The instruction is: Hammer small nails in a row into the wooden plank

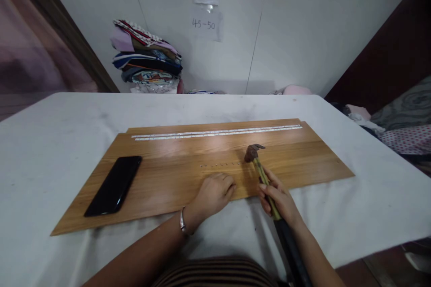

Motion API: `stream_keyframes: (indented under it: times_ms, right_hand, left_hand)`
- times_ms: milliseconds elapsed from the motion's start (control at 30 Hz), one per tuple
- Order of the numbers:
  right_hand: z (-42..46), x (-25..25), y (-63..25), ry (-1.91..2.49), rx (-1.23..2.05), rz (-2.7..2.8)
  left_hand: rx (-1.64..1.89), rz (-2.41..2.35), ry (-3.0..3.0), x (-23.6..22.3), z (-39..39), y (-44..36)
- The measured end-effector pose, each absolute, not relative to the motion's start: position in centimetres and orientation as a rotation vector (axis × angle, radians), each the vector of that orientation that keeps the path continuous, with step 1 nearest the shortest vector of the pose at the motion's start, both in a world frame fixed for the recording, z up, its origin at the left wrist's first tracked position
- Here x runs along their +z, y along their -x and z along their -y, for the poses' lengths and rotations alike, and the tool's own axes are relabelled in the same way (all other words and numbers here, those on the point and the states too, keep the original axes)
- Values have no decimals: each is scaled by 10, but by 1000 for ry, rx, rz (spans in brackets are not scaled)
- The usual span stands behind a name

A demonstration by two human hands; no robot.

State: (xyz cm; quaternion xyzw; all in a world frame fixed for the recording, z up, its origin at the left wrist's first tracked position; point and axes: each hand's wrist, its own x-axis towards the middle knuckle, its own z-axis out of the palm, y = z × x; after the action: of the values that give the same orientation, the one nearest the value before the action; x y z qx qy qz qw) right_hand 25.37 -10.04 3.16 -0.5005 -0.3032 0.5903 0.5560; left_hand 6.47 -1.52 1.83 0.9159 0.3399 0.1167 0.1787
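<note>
My right hand (276, 195) is wrapped round the handle of a claw hammer (265, 178). The rusty hammer head hangs just above the wooden board (161, 188), near the right end of a row of small nails (222, 164). Their shafts are too small to make out clearly. My left hand (215, 192) lies on the board's near edge, in front of the nails, with its fingers curled closed. Whatever it may hold is hidden. A bracelet (182, 220) circles the left wrist.
A black phone (113, 186) lies at the board's left end. Two thin white strips with markings (218, 133) run along its far side. White cloth (30, 152) covers the table. Folded clothes (148, 56) are stacked by the wall, where handwritten paper notes (205, 23) hang.
</note>
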Motion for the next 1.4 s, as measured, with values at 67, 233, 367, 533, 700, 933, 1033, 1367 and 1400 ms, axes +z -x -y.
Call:
stream_keyframes:
  times_ms: [67,233,367,533,700,933,1033,1367,1400]
  right_hand:
    - [101,31,-254,1178,1380,714]
    - [100,32,-254,1171,1392,730]
    - [101,34,-254,1194,1386,726]
    - [101,34,-254,1193,1370,728]
    - [100,34,-253,1195,1392,721]
    - [101,33,-254,1174,1374,719]
    - [100,32,-254,1197,1378,713]
    - [99,30,-257,1119,1388,685]
    - [99,30,-258,1112,1394,685]
  left_hand:
    - [325,-963,-2588,18,15,-65]
    - [312,-963,-2590,18,15,-65]
    - [314,-966,-2584,18,15,-65]
    - [332,-961,-2585,17,14,-65]
    - [317,-957,-2596,18,14,-65]
    - [323,-963,-2584,18,15,-64]
    - [327,-960,-2584,17,15,-64]
    - [284,-979,-2600,14,12,-64]
    - [273,-978,-2595,15,12,-64]
